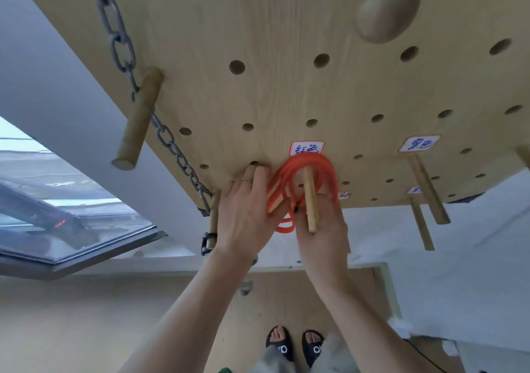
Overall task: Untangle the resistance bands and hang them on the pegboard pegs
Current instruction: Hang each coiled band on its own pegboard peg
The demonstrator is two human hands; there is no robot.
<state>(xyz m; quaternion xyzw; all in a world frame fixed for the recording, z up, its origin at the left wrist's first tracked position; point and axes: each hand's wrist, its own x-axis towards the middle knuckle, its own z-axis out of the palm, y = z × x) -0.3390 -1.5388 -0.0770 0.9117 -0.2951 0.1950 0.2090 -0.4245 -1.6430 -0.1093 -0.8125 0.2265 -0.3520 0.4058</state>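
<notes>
Looping the red band [304, 171] over the peg [311, 200] near the pegboard [286, 42]'s lower edge, you are flattening its coils with your left hand [246, 209], fingers straight; your right hand [324, 235] is supporting underneath, grip unclear. Next, probably releasing. A chain [169, 143] is hanging nearby on the left.

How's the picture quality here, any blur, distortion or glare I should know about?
Head view: wide-angle lens bends the pegboard edges and stretches the arms; the rounded knob up top is soft and out of focus; the red band on its peg and both hands are fairly sharp; the window at left is bright with reflections; lighting is even, shadows faint.
</notes>
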